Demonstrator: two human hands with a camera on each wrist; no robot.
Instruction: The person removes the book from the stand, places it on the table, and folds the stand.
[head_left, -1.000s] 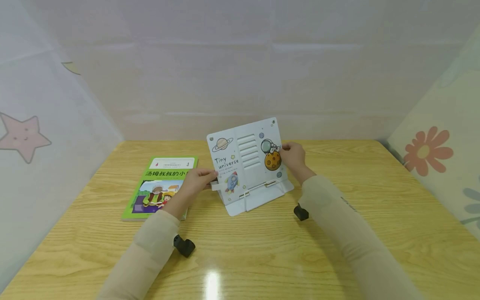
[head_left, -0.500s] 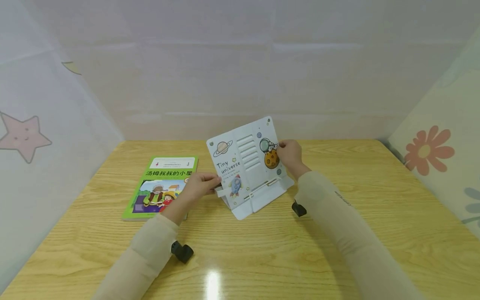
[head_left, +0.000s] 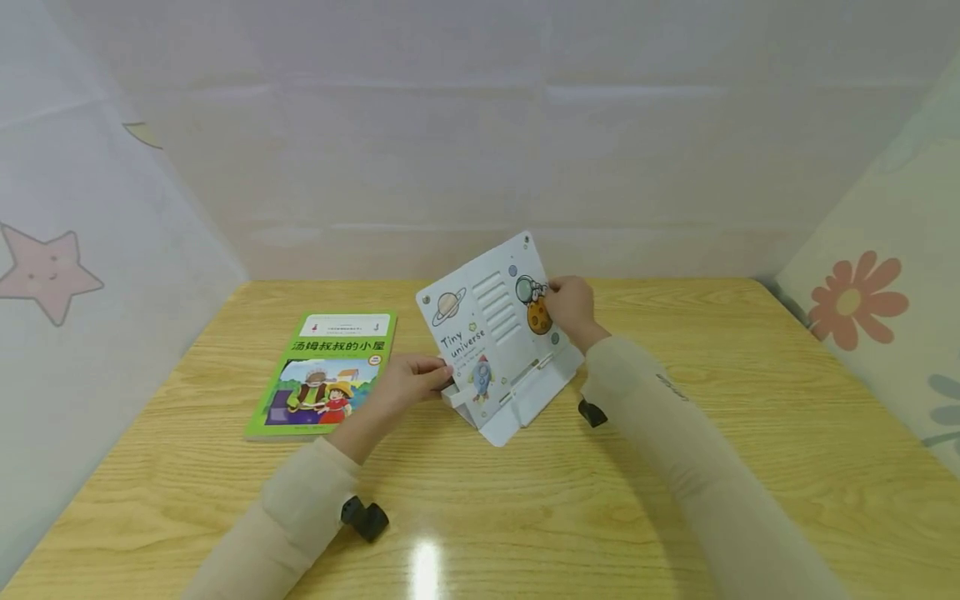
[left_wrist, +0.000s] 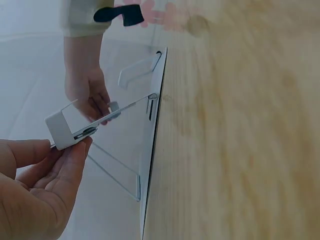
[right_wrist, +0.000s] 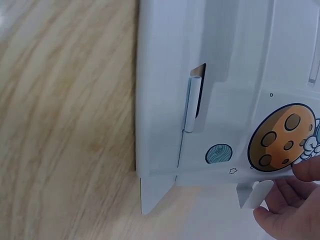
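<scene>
A white metal book stand with "Tiny universe" lettering, a rocket and an astronaut printed on it stands tilted back on the table, turned at an angle. My left hand pinches its left edge beside a white side clip, thumb on one side and fingers on the other in the left wrist view. At the opposite edge, my right hand grips the panel by the printed orange planet. Its thumb lies on the front in the right wrist view, near another small folded clip.
A green-bordered picture book lies flat on the wooden table, left of the stand. Fabric walls with a star and a flower surround the table. A small black device sits at the left wrist.
The book stand has turned counterclockwise, its left lower corner coming nearer and rightward. My left hand has moved right and closer; my right hand has shifted slightly left. The picture book stays put.
</scene>
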